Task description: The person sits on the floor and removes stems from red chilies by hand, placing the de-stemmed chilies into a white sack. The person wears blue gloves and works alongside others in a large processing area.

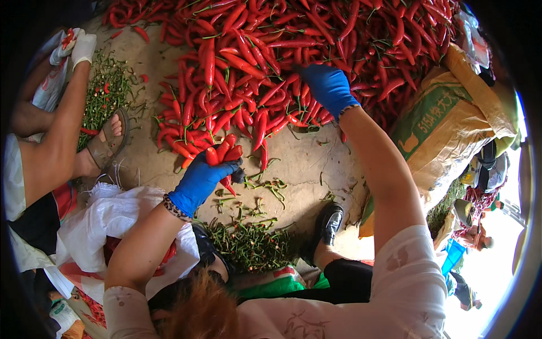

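Note:
My left hand (203, 176), in a blue glove with dark fingertips, is closed around several red chili peppers (223, 153) without stems at their upper ends. Up and to the right, my right hand (326, 87), gloved the same way, reaches into the edge of a large heap of red chili peppers (254, 63) with green stems. Its fingertips are dark and hard to make out against the heap, so I cannot tell whether they hold a pepper. Loose green stems (254, 245) lie piled on the floor between my feet, with more scattered below the heap.
A white woven sack (123, 212) with red peppers inside stands at my left. Beside it sits another person (51, 123) in white gloves, near a second pile of stems (106, 89). A brown and green sack (444, 123) leans at the right. My black shoe (331, 222) rests on the concrete floor.

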Tool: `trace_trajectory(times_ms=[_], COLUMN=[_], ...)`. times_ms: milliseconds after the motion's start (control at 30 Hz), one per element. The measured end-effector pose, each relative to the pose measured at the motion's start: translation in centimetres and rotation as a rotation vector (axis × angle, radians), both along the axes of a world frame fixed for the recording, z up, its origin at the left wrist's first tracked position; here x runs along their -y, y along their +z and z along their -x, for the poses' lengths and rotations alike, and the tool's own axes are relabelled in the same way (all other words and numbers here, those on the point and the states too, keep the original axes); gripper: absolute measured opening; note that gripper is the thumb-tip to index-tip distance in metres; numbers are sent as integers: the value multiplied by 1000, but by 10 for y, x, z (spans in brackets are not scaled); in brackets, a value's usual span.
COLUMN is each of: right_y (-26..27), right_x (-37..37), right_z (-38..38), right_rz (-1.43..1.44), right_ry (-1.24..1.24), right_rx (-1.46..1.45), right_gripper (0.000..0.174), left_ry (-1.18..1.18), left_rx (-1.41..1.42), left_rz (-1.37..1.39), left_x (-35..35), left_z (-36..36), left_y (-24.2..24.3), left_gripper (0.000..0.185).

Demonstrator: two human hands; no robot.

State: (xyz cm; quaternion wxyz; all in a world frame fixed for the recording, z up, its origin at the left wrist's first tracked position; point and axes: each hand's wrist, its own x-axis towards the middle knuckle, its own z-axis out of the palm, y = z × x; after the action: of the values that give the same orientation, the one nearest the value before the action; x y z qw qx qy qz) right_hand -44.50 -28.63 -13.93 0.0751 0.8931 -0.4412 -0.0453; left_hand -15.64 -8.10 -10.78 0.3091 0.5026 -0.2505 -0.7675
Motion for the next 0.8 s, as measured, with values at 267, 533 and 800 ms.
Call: trace_trajectory(times_ms=[267,533,800], right_y=[25,72,47], right_x=[-44,-136,-166], right_z=[-22,-58,-73], right_rz=[-149,-502,-643], right_ry=[258,331,183], right_rx=[116,426,579], right_gripper=[14,17,22], left_ry=[64,-177,45], left_rx=[192,-91,-131], left_rz=[339,248,11], left_x=[-5,-18,-33], left_z=[-3,11,14], left_y=[4,20,13], left_gripper=[41,37,40])
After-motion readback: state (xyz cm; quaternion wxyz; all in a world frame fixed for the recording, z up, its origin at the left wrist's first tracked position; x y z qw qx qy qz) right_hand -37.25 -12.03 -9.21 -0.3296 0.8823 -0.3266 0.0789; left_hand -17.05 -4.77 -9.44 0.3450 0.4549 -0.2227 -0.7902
